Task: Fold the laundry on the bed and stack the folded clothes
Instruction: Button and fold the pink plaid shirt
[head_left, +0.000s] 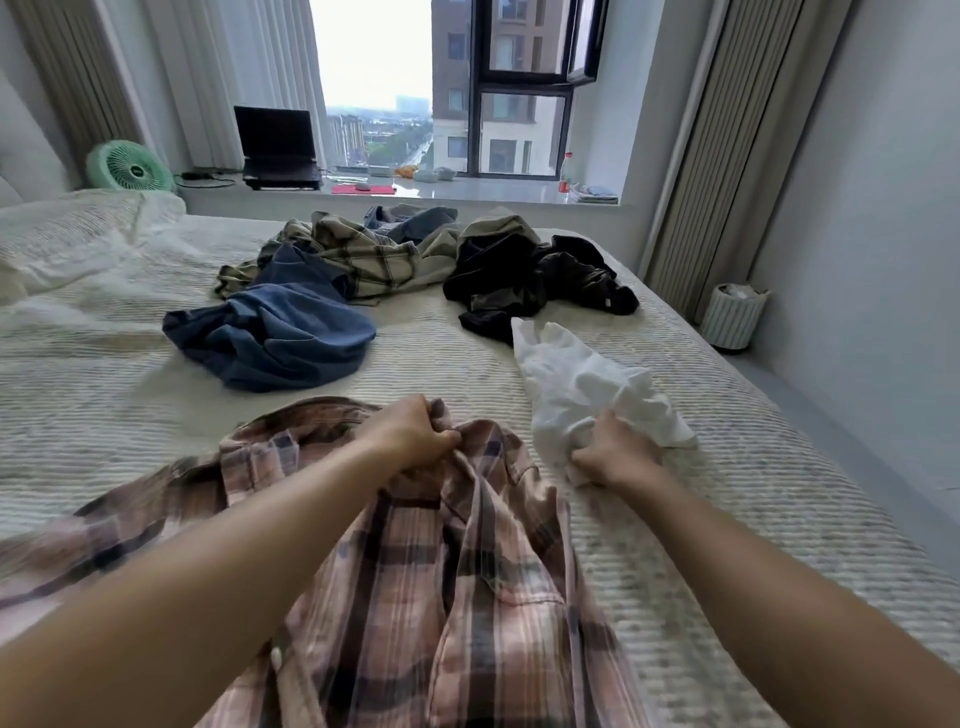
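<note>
Laundry lies scattered over the cream ribbed bed cover (675, 545), none of it folded. Your left hand (415, 434) has its fingers curled into the collar end of the pink plaid shirt (415, 597), which runs from the middle of the bed toward you and off the near edge of the view; one sleeve trails out to the near left. Your right hand (615, 457) grips the near end of the crumpled white garment (582, 384), just right of the shirt; its fingers are bunched tight into the cloth.

Beyond your hands, the blue garment (275, 332) sits in a heap left of centre, with a strip of bare cover between it and the shirt collar. Farther back, the beige plaid shirt (363, 254) touches the blue heap's far side, and the black clothes (530, 275) lie to the right, their near edge touching the far tip of the white garment.

You have open cover on the left, between the blue heap and the rumpled white duvet (78, 244), and a band on the right that runs along the bed's right edge beside your right forearm. Past that edge, on the floor, stands a striped bin (732, 317) near the curtain (727, 156). Along the far side, the windowsill (493, 192) holds a laptop (278, 148), with a green fan (130, 169) to its left.
</note>
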